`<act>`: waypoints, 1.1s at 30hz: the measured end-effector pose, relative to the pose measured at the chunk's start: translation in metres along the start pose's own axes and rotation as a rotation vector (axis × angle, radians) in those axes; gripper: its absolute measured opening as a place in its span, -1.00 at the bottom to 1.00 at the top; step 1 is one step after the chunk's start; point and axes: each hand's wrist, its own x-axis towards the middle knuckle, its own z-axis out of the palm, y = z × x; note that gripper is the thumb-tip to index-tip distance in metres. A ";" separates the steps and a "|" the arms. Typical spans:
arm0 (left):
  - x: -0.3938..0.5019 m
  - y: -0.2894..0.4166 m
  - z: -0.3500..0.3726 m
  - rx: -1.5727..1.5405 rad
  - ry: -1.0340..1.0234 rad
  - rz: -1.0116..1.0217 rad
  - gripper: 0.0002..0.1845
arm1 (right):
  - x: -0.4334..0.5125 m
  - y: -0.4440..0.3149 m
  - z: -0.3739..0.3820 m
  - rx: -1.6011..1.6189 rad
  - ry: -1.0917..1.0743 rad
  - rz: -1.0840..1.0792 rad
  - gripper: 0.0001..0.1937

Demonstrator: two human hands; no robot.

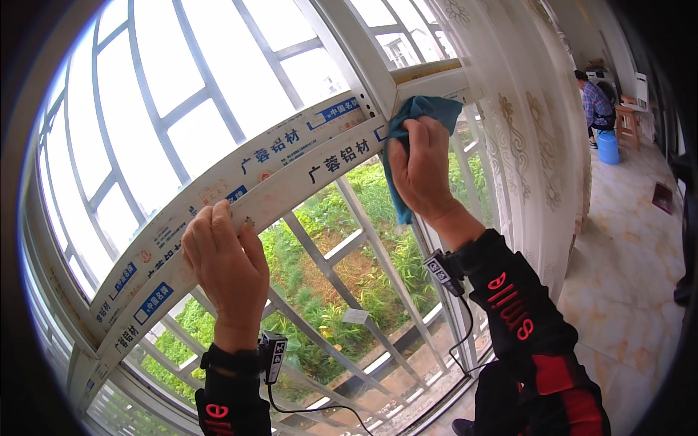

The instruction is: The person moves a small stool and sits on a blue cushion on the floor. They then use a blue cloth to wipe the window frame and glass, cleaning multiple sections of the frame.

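Observation:
My right hand (422, 169) grips a teal cloth (436, 109) against the window frame, near the corner where the crossbar meets the upright. Part of the cloth hangs down below the hand. My left hand (226, 267) rests with its fingertips on the white window crossbar (294, 199), holding no object; its fingers are slightly bent. Printed protective film covers the bar. Behind the crossbar are metal security bars (349, 245), with green plants outside.
A sheer embroidered curtain (523, 141) hangs to the right. Farther back, a person (595, 106) sits near a blue bucket (608, 147), a wooden stool (627, 125) and a washing machine (604, 84). A dark red dustpan-like object (662, 197) lies on the marbled floor (611, 294).

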 end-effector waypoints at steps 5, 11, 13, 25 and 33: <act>-0.002 -0.001 0.002 0.017 0.007 0.014 -0.60 | -0.006 0.009 0.001 0.051 0.028 -0.032 -0.67; -0.005 -0.004 0.006 0.070 0.010 0.041 -0.60 | 0.010 0.080 0.015 -0.012 0.180 0.091 -0.81; -0.005 -0.005 0.007 0.079 0.018 0.067 -0.60 | 0.020 0.117 0.015 -0.152 0.197 0.209 -0.77; -0.001 0.001 0.007 0.033 0.041 0.037 -0.62 | 0.037 0.125 -0.002 -0.267 0.016 0.365 -0.67; -0.004 -0.013 -0.017 -0.213 -0.070 0.051 -0.59 | 0.028 -0.026 -0.019 0.198 -0.117 -0.098 -0.77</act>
